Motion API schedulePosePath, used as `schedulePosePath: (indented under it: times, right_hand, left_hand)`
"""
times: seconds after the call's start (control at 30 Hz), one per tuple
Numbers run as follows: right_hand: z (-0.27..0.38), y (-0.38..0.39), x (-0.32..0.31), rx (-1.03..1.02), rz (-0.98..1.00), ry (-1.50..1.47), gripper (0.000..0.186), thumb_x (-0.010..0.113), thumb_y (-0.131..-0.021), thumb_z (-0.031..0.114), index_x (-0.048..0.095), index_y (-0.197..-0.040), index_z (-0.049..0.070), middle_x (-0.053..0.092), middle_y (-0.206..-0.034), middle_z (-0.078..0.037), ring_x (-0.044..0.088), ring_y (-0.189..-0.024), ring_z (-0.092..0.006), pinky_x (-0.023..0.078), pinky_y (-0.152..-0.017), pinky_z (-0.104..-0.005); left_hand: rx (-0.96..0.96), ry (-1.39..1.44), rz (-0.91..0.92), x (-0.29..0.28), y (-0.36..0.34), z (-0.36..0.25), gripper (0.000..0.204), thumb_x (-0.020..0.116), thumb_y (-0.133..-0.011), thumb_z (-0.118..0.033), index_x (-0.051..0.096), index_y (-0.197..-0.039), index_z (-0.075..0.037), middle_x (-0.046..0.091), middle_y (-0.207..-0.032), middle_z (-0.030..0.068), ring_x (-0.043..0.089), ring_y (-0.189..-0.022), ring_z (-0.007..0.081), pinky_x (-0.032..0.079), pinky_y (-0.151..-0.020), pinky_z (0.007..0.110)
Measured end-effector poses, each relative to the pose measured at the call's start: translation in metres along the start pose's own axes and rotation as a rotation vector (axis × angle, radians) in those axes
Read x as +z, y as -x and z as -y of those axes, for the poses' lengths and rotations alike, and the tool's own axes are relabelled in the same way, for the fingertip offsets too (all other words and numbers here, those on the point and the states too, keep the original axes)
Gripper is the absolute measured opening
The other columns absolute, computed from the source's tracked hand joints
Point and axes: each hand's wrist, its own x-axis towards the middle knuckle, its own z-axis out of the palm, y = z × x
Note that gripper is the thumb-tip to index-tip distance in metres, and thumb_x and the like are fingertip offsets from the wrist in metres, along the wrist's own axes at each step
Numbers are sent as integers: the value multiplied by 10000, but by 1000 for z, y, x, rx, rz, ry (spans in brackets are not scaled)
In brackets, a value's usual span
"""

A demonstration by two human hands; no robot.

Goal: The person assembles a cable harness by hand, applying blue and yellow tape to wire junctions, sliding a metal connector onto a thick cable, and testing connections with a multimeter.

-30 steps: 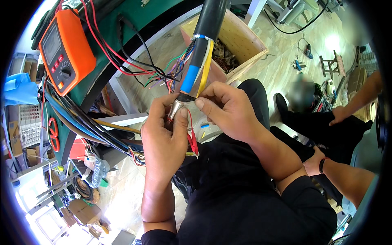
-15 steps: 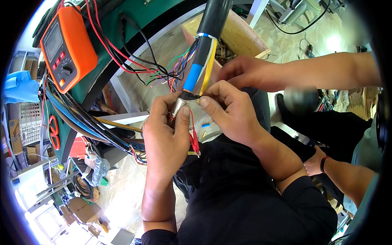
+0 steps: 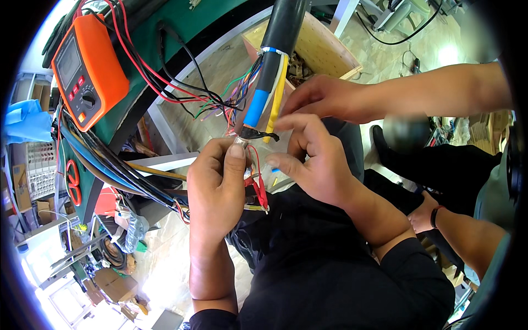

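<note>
My left hand (image 3: 217, 181) is closed, thumb and fingers pinching a silver metal connector (image 3: 240, 142) at the lower end of a cable. Above the connector, black tape (image 3: 250, 133) wraps the cable, and its loose tail sticks out to the right. My right hand (image 3: 316, 157) is open beside that tail, thumb and forefinger apart with nothing between them. Higher up come a blue sleeve (image 3: 254, 109), a yellow strip (image 3: 278, 93) and the thick black cable (image 3: 283, 27). A red clip (image 3: 258, 192) on a thin red wire hangs beside my left hand.
Another person's hand (image 3: 324, 99) reaches in from the right, close to the yellow strip. An orange multimeter (image 3: 91, 71) and red-handled scissors (image 3: 73, 181) lie on the green table (image 3: 159, 41). Thin coloured wires (image 3: 231, 102) bunch left of the cable. A wooden box (image 3: 330, 41) stands behind.
My right fingers have come off the black tape and spread apart, leaving its tail free. My left hand and the cable end have shifted slightly, the hand lower on the connector.
</note>
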Motion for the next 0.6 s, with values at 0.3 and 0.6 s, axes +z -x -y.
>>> schedulePosePath:
  times: [0.3, 0.6]
  right_hand:
    - [-2, -5, -3, 47, 50, 46, 198, 696, -884, 162, 562, -848, 21, 666, -706, -147, 677, -651, -290, 495, -554, -349]
    - [-6, -5, -4, -28, 50, 48, 185, 688, -891, 148, 566, -869, 11, 661, -714, -152, 670, -629, -264, 491, -551, -330]
  left_hand:
    - [-41, 53, 8, 1, 3, -5, 229, 601, -948, -180, 595, -1010, 40, 596, -744, 19, 498, -650, 51, 402, -564, 214]
    - [114, -121, -123, 10, 3, 4, 181, 652, -908, -132, 575, -971, 19, 596, -704, 64, 497, -576, 92, 406, -535, 256]
